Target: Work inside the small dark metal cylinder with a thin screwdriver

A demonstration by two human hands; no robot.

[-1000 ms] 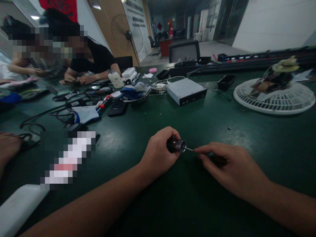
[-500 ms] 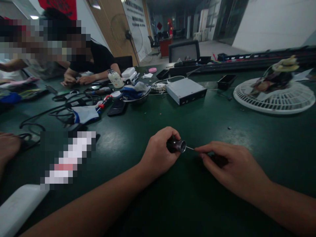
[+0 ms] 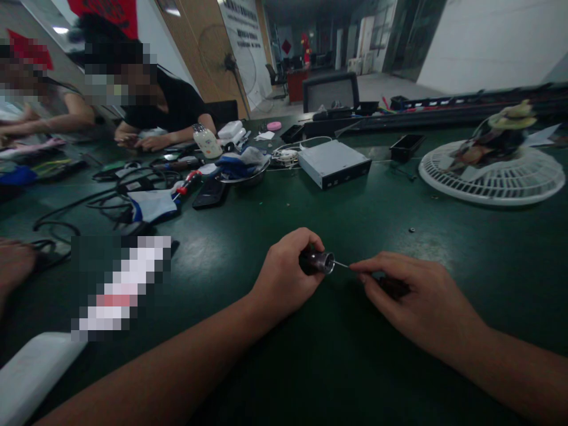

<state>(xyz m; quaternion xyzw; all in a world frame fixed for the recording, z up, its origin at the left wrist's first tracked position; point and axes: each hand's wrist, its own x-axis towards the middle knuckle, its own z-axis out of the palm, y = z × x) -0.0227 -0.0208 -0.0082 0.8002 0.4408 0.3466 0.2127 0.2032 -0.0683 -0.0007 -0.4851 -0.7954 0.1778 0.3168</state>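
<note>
My left hand (image 3: 288, 269) is closed around a dark cylinder (image 3: 320, 262), whose shiny, hollow metal end faces right. Most of this cylinder is hidden by my fingers and palm. My right hand (image 3: 412, 290) grips a thin screwdriver (image 3: 341, 264), pinched between thumb and forefinger, with its dark handle lying in the palm. The tip of its shaft reaches the cylinder's open end; whether it touches anything inside I cannot tell. A small dark ring-like part (image 3: 412, 230) lies on the green table (image 3: 355, 367) beyond my right hand.
A grey disc drive (image 3: 335, 163) and a white fan grille (image 3: 492, 180) stand further back. To the left are a bowl with gloves (image 3: 244, 164), a phone (image 3: 210, 193), a red-handled screwdriver (image 3: 189, 182) and cables. Another person's hand (image 3: 15, 266) rests at the left edge; people sit beyond.
Both my hands, the cylinder and the screwdriver stay nearly in place. At the far left, a person's head and arm have shifted left.
</note>
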